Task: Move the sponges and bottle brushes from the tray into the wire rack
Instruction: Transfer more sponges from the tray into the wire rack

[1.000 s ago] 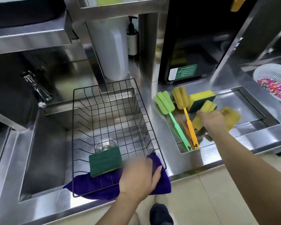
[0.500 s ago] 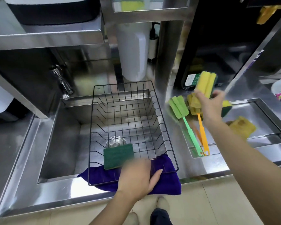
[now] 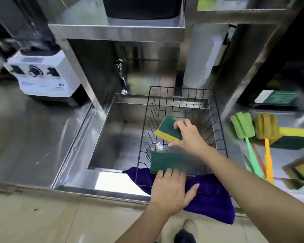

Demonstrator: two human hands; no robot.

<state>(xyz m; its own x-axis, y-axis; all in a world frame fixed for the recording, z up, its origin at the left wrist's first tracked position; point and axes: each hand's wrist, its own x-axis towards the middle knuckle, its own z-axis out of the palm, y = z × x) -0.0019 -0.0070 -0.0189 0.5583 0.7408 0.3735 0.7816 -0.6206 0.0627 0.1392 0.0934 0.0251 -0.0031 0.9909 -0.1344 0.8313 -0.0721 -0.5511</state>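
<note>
A black wire rack [image 3: 218, 120] stands over the sink. My right hand [image 3: 188, 135] holds a yellow-and-green sponge [image 3: 168, 128] inside the rack, above its floor. A second sponge [image 3: 165, 162], green side up, leans at the rack's near end. My left hand [image 3: 170, 192] rests on the rack's front edge and the purple cloth [image 3: 214, 199], fingers spread, touching that sponge. At the right, the tray [image 3: 286, 160] holds a green bottle brush [image 3: 242, 127], an orange-handled yellow brush [image 3: 266, 127], a sponge [image 3: 295, 139] behind them and another sponge [image 3: 302, 169] at the frame's edge.
The steel sink [image 3: 116, 142] has a faucet [image 3: 121, 76] at its back and a drain [image 3: 155, 149] under the rack. A white blender base [image 3: 44, 76] sits on the left counter. A white cylinder [image 3: 204, 55] stands behind the rack. Steel shelf posts flank the sink.
My right hand has carried the sponge from above the tray leftwards and down into the rack. The view has swung left. My left hand has stayed on the rack's front edge.
</note>
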